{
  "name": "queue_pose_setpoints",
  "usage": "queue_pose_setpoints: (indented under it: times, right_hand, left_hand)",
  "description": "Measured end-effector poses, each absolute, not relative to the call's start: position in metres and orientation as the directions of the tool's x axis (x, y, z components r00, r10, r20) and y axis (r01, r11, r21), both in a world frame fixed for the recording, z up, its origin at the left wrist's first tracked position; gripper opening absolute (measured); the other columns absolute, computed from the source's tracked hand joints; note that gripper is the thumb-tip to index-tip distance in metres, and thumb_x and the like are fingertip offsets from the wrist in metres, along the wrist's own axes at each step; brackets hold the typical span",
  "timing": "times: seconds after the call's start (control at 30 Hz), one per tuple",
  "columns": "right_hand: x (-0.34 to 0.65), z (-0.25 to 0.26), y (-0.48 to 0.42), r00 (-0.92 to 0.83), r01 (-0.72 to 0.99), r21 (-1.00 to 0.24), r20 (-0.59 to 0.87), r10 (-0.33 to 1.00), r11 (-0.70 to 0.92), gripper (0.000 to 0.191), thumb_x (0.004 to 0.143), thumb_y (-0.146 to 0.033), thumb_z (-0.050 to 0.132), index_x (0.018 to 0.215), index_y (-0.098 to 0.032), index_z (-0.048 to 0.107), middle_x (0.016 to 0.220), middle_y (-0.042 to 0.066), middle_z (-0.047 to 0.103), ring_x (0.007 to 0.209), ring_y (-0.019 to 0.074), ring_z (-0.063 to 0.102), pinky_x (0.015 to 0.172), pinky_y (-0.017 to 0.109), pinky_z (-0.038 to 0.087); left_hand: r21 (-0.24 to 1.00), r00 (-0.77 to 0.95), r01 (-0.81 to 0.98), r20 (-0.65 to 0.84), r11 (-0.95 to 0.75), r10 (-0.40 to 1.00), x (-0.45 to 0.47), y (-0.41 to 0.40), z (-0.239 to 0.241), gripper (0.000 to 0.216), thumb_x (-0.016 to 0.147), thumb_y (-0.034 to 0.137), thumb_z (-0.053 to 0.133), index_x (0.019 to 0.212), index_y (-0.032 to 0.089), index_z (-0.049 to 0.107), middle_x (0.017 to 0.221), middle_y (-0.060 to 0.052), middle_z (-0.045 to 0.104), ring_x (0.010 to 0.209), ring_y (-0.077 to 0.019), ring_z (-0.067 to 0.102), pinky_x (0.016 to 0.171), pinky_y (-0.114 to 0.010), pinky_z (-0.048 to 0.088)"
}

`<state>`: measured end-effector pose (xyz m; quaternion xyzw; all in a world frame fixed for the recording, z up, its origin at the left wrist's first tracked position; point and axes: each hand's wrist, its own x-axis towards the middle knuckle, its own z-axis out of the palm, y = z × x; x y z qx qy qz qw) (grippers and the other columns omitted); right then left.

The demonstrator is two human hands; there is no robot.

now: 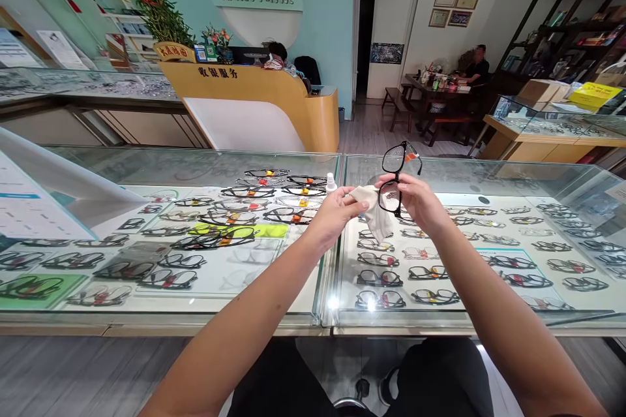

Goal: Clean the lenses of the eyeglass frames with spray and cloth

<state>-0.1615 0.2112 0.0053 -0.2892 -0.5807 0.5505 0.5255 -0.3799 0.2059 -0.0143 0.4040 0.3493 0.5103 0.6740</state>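
Black-framed eyeglasses (398, 177) are held up on end above the glass counter, gripped near the bridge by my right hand (421, 200). An orange tag shows by the upper lens. My left hand (337, 213) pinches a pale cleaning cloth (375, 213), which hangs down beside the lower lens. Whether the cloth touches that lens, I cannot tell. Just behind my left hand stands a small white bottle (331, 182). Several pairs of eyeglasses (229, 235) with coloured tags sit on the counter to the left of my hands.
Rows of eyeglasses (433, 273) fill the glass display case (337, 303). A white folded sign (44, 188) stands at the left. Beyond the case is a wooden reception desk (323, 118) with a person behind it. Another person sits at a far table (428, 85).
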Motion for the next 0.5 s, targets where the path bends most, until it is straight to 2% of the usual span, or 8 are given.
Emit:
queue_pose_setpoints:
  times: [0.1,0.23,0.37,0.5]
  right_hand:
    - [-0.164,0.006,0.209,-0.263,-0.237,-0.947,0.278,0.924,0.217,0.03,0.09,-0.035,0.07,0.113,-0.023,0.084,0.114,0.008,0.082,0.108,0.0256,0.07,0.105,0.042,0.049]
    - [-0.168,0.003,0.208,-0.261,-0.245,-0.946,0.276,0.925,0.213,0.029,0.091,-0.036,0.069,0.114,-0.023,0.083,0.115,0.007,0.082,0.111,0.0268,0.07,0.107,0.043,0.048]
    - [-0.172,0.0,0.208,-0.256,-0.266,-0.939,0.285,0.924,0.216,0.029,0.092,-0.035,0.068,0.115,-0.024,0.082,0.116,0.006,0.082,0.117,0.0274,0.069,0.11,0.043,0.046]
    - [-0.175,-0.002,0.208,-0.241,-0.238,-0.941,0.299,0.923,0.243,0.028,0.092,-0.035,0.068,0.114,-0.024,0.083,0.122,0.006,0.079,0.121,0.0274,0.066,0.109,0.041,0.046]
  left_hand:
    - [0.91,0.23,-0.391,-0.05,0.139,0.972,-0.379,0.206,-0.015,0.048,0.064,0.025,0.1,0.099,0.015,0.069,0.098,-0.006,0.08,0.092,-0.016,0.072,0.087,-0.03,0.05]
    - [0.923,0.208,-0.366,-0.039,0.115,0.977,-0.378,0.206,-0.015,0.044,0.067,0.038,0.097,0.094,0.015,0.072,0.092,-0.002,0.075,0.083,-0.0117,0.064,0.082,-0.028,0.047]
    - [0.927,0.18,-0.371,0.019,0.05,0.983,-0.376,0.205,-0.013,0.044,0.067,0.042,0.095,0.087,0.017,0.067,0.088,0.0,0.071,0.085,-0.0135,0.063,0.087,-0.029,0.049]
    - [0.952,0.153,-0.298,0.122,-0.072,0.981,-0.375,0.202,-0.011,0.038,0.075,0.043,0.088,0.085,0.019,0.06,0.083,0.002,0.065,0.082,-0.0138,0.059,0.084,-0.029,0.047]
